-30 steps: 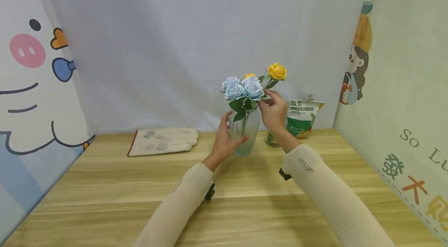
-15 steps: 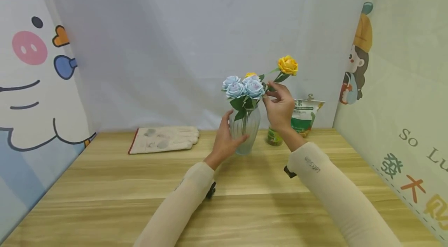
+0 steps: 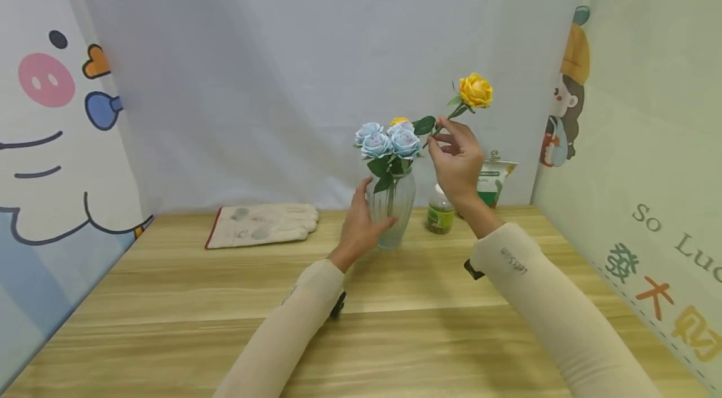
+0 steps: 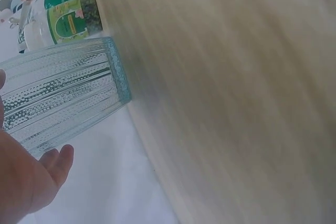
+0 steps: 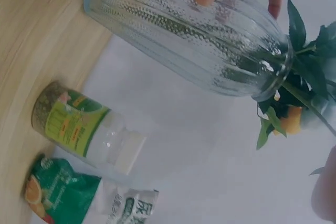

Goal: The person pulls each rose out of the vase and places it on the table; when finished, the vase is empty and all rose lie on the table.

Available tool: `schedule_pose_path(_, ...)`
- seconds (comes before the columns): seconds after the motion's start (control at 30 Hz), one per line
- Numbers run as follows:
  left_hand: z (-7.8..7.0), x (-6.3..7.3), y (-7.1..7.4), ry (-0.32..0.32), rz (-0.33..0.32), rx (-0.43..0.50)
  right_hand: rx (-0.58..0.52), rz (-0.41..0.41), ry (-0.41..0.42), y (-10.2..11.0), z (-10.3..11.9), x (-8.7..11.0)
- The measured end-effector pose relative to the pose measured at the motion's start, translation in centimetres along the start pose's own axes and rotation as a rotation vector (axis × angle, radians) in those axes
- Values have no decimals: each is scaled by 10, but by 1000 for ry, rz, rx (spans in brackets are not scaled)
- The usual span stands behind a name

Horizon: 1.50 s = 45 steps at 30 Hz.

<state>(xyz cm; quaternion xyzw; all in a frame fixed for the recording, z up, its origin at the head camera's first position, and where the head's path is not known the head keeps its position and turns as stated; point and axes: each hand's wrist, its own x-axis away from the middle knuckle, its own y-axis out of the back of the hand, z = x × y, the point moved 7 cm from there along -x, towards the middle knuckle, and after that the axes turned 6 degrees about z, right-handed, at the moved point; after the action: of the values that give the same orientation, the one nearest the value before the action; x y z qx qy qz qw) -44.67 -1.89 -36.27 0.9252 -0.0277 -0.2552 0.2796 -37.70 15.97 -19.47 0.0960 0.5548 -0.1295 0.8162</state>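
A ribbed clear glass vase [image 3: 402,200] stands upright on the wooden table, steadied by my left hand [image 3: 360,229], whose thumb and fingers wrap its side. Several pale blue roses [image 3: 376,145] and one yellow rose [image 3: 400,121] rise from its mouth. My right hand [image 3: 459,163] pinches the stem of another yellow rose [image 3: 476,91], its bloom up and to the right of the bunch. In the right wrist view, a stem [image 5: 310,109] slants from the vase mouth towards the right hand. The left wrist view has the vase base [image 4: 119,72] on the tabletop.
Right of the vase stand a jar [image 3: 440,220] with a green label and white lid, and a clipped green-and-white pouch [image 3: 489,191], partly behind my right hand. A pale work glove [image 3: 265,224] lies at the left. A white curtain [image 3: 254,103] hangs behind.
My right hand has moved up and to the right with the yellow rose, away from the blue ones. More of the jar shows now. The left hand and vase stay nearly still.
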Motion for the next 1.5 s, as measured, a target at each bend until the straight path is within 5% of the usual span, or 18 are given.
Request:
schedule_pose_path(0.3, 3, -2, 2, -12, -27, -2, 4, -37, 178, 19, 0, -16)
schedule_pose_path(0.6, 2, -1, -2, -14, -20, -9, 20, -51, 320, 48, 34, -17)
schedule_pose_path(0.83, -1, 0, -3, -13, 6, -31, -18, 24, 245, 69, 42, -9)
schedule_pose_path(1.3, -2, 0, -1, -4, 18, -74, 46, 406, 73, 97, 41, 35)
schedule_pose_path(1.5, -2, 0, -2, -26, 14, -99, 95, 497, -33, 109, 34, 56)
